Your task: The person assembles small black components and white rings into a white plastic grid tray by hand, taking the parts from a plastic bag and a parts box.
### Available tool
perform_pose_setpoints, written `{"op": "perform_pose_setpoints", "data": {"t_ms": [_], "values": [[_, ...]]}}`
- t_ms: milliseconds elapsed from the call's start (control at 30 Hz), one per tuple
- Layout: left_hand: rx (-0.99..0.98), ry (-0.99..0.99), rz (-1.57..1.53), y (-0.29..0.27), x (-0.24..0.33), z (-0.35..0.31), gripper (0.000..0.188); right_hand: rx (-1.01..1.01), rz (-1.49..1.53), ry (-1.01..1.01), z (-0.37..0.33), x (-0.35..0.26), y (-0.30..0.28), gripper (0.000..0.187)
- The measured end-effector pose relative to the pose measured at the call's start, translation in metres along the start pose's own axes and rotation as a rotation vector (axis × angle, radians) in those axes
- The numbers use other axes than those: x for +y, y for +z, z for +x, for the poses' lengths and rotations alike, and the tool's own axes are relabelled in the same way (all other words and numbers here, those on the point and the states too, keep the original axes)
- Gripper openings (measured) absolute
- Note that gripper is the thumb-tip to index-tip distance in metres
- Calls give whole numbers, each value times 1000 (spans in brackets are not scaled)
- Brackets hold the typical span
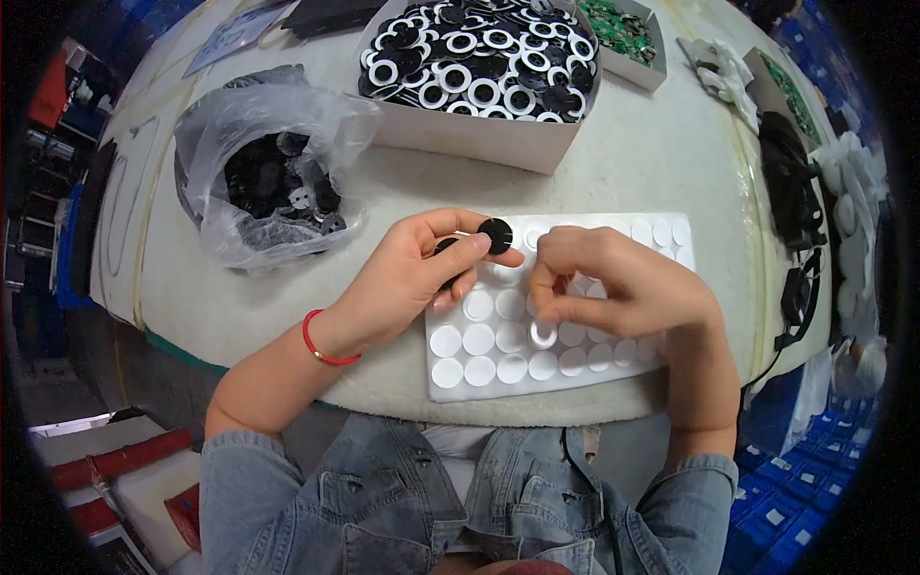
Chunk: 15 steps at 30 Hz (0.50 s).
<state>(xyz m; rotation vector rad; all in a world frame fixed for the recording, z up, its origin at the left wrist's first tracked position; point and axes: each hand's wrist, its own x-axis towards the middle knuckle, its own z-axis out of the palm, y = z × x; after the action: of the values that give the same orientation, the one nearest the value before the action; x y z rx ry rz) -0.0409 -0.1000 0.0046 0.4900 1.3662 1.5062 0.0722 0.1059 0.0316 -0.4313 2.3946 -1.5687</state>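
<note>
My left hand [422, 264] pinches a round black slotted disc [495, 236] between thumb and forefinger. Another black disc [447, 251] is tucked against its fingers, partly covered. Over a white tray [460, 392] with rows of round white pieces, my right hand [613, 283] is closed, thumb and forefinger bent together. Whatever those fingertips hold, if anything, is hidden. Just below them a white ring [542, 333] sits in one of the tray's rows. Part of the tray lies hidden beneath both hands.
Beyond my hands stands a box [470, 140] heaped with black discs and white rings. To the left, a clear plastic bag [206, 216] holds black parts. Green circuit boards [618, 34] fill a smaller box at the back. Dark cables [800, 287] run along the right edge.
</note>
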Motion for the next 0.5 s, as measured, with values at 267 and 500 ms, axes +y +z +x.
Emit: {"op": "perform_pose_setpoints", "data": {"t_ms": [267, 500], "values": [[-146, -60, -56, 1, 0, -4, 37, 597, 176, 204, 12, -6, 31, 15], [-133, -88, -9, 6, -2, -7, 36, 617, 167, 228, 14, 0, 35, 17]]}}
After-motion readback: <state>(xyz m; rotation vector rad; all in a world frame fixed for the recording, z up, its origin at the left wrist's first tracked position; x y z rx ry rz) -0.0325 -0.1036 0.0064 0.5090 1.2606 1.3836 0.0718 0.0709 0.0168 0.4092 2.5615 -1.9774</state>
